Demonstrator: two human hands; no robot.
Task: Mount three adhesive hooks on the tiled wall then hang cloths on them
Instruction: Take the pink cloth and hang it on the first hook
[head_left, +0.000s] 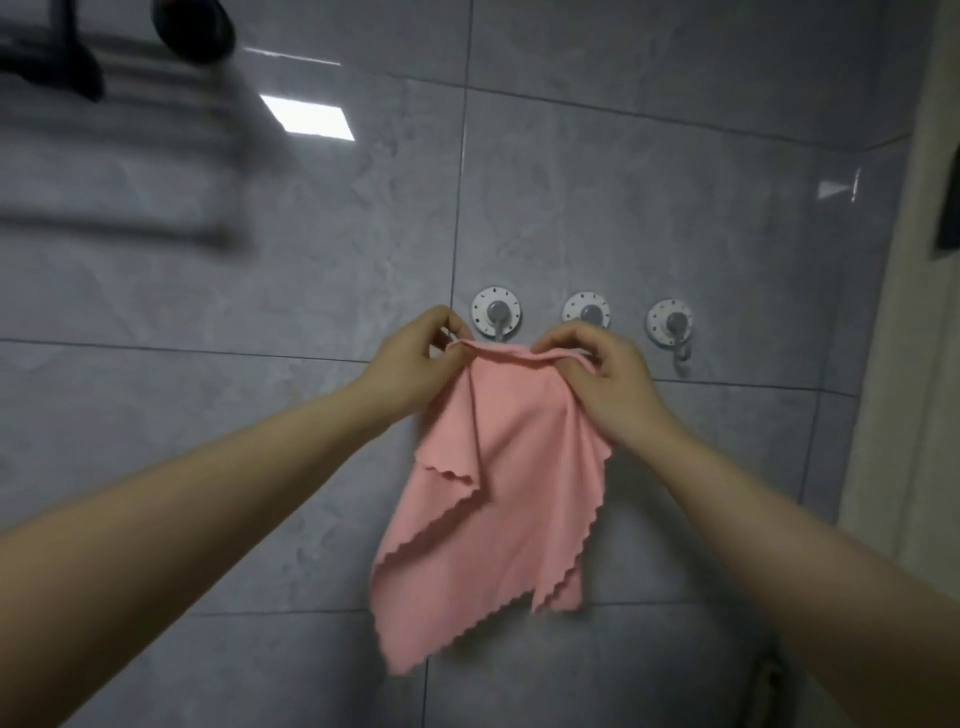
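Head view. You are holding a pink, scallop-edged microfibre cloth (498, 467) up against the grey, glossy tiled wall (311, 249), its top edge stretched level just below the hooks. Three round white adhesive hooks with grey centres are sitting in a row: the left hook (496, 312), the middle hook (587, 312) and the right hook (670, 322). All three are mounted; none is carrying a cloth yet.

Risk, as judged: the top hem is lying flat and taut between your hands, so it may be sliding over the left hook's prong rather than catching on it. Pulling down hard could be peeling the adhesive pad off the tile. The right hook is looking slightly lower than the others; whether it is seated firmly cannot be told.

Grip: your left hand (426, 358) is pinching the cloth's upper left corner between thumb and curled fingers. Your right hand (602, 374) is pinching the upper right edge likewise, partly covering the middle hook's lower part.
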